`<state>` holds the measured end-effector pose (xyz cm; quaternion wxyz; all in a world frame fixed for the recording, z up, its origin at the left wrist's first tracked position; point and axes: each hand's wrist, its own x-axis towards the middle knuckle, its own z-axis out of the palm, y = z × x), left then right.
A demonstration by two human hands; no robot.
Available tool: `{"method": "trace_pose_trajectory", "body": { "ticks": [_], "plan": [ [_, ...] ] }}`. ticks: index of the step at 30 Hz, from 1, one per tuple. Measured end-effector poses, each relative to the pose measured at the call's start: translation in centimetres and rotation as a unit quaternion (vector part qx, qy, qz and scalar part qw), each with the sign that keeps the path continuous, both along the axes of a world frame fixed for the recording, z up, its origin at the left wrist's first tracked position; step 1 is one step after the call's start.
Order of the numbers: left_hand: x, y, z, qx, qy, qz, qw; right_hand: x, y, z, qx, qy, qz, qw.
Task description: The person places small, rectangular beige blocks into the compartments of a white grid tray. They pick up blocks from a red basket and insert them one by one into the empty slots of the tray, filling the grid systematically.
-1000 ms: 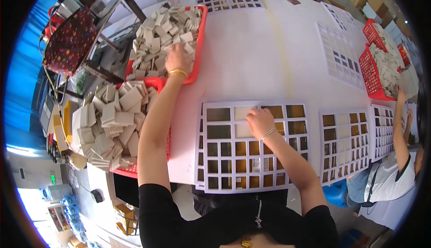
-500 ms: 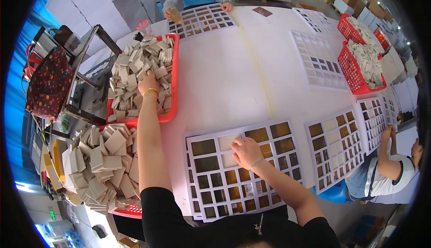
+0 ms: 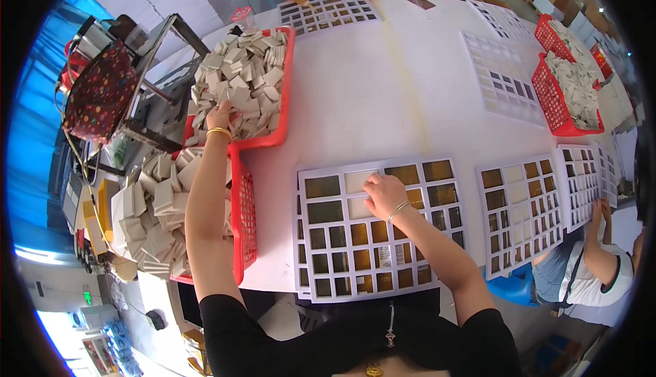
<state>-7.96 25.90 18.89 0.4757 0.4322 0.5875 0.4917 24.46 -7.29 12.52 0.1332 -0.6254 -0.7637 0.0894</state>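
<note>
Tiles under left hand — red basket, spotted bag beside.

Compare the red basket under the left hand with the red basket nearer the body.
The far red basket lies on the white table; the near red basket hangs off its left edge. The left hand reaches into the far basket's pale tiles; no hand touches the near basket's tiles. Both are red mesh trays heaped with square pale tiles.

Left hand stretched forward, right hand flat, fingers spread.
</note>
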Motion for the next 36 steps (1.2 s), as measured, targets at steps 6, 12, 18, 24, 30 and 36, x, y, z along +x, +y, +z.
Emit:
{"method": "trace_pose_trajectory", "body": {
  "ticks": [6,12,18,24,30,36],
  "plan": [
    [-0.6,-3.6,0.5,-0.066,-0.235,0.038,0.969,1.4,0.8,-0.7,-0.062,0.037,-0.006,0.997],
    [-0.4,-3.8,0.7,-0.064,-0.235,0.076,0.967,0.4,0.1,-0.3,-0.063,0.017,-0.018,0.998],
    [6.2,-12.8,0.8,-0.112,-0.15,-0.217,0.958,-0.5,1.5,2.2,0.022,0.428,-0.12,0.895],
    [12.6,-25.6,-0.2,-0.227,-0.176,-0.4,0.87,-2.7,0.9,8.3,-0.092,0.714,-0.143,0.68],
    [16.8,-33.0,-2.2,-0.226,-0.247,-0.256,0.907,-4.6,-2.4,3.7,0.011,0.722,-0.152,0.675],
    [17.5,-36.4,-4.2,-0.236,-0.231,-0.181,0.926,-5.5,-4.9,2.1,0.087,0.733,-0.145,0.659]
  ]
}}
